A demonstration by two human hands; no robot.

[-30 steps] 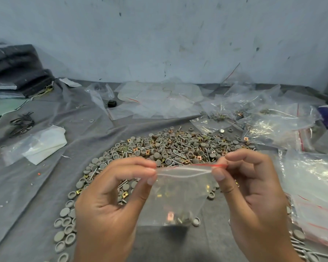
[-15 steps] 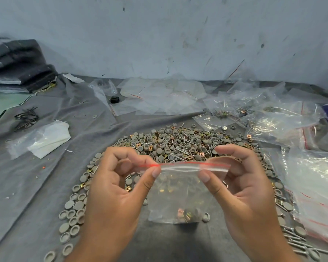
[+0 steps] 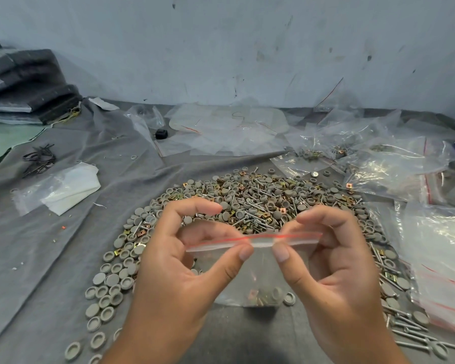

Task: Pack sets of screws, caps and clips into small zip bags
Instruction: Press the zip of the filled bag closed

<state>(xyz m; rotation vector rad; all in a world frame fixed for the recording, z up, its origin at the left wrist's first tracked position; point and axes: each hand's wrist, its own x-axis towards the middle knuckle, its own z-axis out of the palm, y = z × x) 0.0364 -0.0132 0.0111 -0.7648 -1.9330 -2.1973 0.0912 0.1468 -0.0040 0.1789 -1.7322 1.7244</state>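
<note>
A small clear zip bag with a red line along its top hangs upright between my hands. Some parts, among them a grey cap and a brass clip, lie at its bottom. My left hand pinches the zip strip with thumb and fingers just left of the middle. My right hand pinches the strip just right of the middle, so the two thumbs nearly meet. Behind the bag spreads a wide heap of grey caps, screws and brass clips on the grey cloth.
Larger clear bags with red zip lines lie at the right, and more sit behind the heap. Flat empty bags lie near the wall. A bag with white paper and dark ties lie at the left.
My two thumbs have slid inward along the zip strip, from its ends toward the middle. The bag has stayed in front of me above the cloth.
</note>
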